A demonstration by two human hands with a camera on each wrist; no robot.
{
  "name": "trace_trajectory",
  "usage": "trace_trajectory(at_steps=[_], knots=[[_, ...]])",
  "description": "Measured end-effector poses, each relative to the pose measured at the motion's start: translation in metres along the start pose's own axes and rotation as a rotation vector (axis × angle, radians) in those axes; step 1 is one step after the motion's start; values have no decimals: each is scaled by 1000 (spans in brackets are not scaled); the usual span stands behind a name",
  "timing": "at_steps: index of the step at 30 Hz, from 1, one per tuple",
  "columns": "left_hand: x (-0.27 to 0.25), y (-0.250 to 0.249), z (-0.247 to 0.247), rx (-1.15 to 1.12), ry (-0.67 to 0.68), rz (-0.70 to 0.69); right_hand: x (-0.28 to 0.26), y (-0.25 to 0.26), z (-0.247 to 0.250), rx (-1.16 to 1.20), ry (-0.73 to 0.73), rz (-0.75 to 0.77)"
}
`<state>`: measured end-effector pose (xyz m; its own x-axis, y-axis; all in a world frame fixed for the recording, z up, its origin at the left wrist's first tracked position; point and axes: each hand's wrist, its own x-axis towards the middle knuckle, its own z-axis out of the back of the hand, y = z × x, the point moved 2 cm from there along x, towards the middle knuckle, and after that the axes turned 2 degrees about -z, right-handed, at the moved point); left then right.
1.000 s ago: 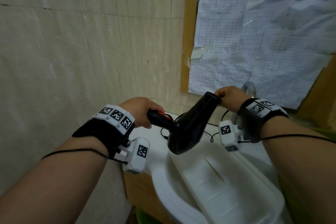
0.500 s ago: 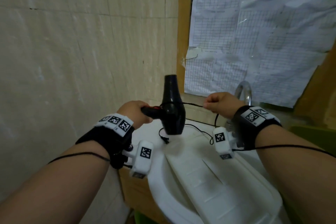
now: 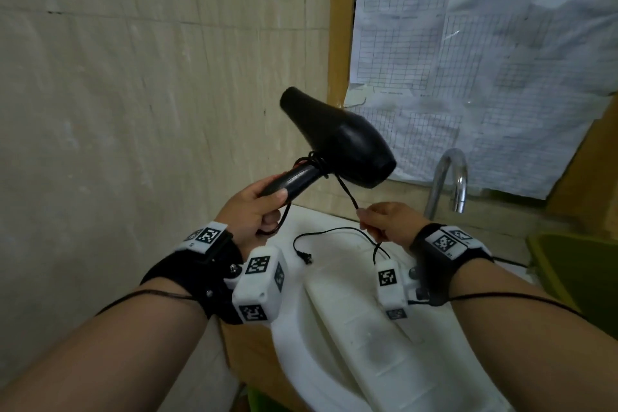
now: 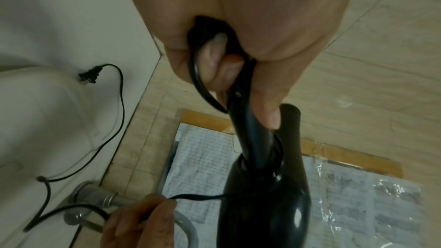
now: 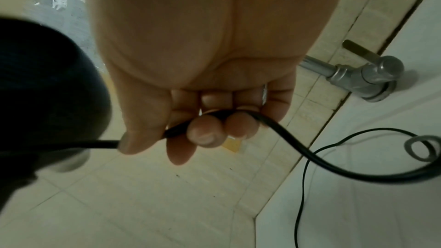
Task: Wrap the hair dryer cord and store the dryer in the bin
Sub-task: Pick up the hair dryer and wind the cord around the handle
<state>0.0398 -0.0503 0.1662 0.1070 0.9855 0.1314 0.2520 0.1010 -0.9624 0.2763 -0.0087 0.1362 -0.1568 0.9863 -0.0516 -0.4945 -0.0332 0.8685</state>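
While the cord was only partly wound, the scene stood as follows.

Hair dryer (image 3: 337, 139): held up in the air above the white sink (image 3: 334, 344), nozzle pointing up toward the tiled wall, handle slanting down into the left hand.

Left hand (image 3: 257, 207): fingers curled round the lower handle, thumb along its top; the wrist view showed a loop of cord trapped under those fingers.

Cord (image 3: 346, 192): a few turns sat round the handle where it met the body, then it ran taut down to the right hand; the slack trailed onto the sink, ending in the plug (image 3: 305, 257).

Right hand (image 3: 388, 222): thumb and curled fingers pinched the cord, just below the dryer.

Bin (image 3: 575, 274): probably the green container at the right edge, well apart from the dryer; it was cut off by the frame.

Handling: the dryer looked rigid, smooth and light enough for one hand, best gripped by the handle. The cord seemed springy and likely to uncoil unless kept taut.
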Motion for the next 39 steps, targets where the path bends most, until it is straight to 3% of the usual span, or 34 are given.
trace_trajectory(at_steps=[4, 6, 8, 10, 14, 19, 23, 28, 34, 36, 39], knots=[[-7, -6, 1, 28, 169, 16, 7, 6, 14, -217, -103, -24], [-10, -9, 6, 121, 209, 48, 4, 14, 21, -340, -106, -21], [-14, -11, 7, 201, 258, 74, -4, 21, 29, -320, -70, -6], [-14, -11, 10, 300, 291, 101, -5, 25, 40, -478, -55, 33], [-14, -18, 19, 683, 358, 86, 0, 20, 61, -740, -21, 29], [-15, -31, -2, 1387, 512, -1, -7, 32, 69, -668, -95, 119], [-11, -16, -9, 1579, 436, -6, -6, 42, 65, -572, -141, 184], [-6, -6, 7, 1393, 153, -14, -16, 51, 60, -481, -157, 234], [0, 9, 26, 718, -269, 59, -21, 44, 40, -202, -91, 199], [-2, 10, 26, 456, -336, 100, -22, 39, 32, -130, -50, 176], [-7, 6, 20, 216, -330, 113, -26, 34, 16, -76, 41, 168]])
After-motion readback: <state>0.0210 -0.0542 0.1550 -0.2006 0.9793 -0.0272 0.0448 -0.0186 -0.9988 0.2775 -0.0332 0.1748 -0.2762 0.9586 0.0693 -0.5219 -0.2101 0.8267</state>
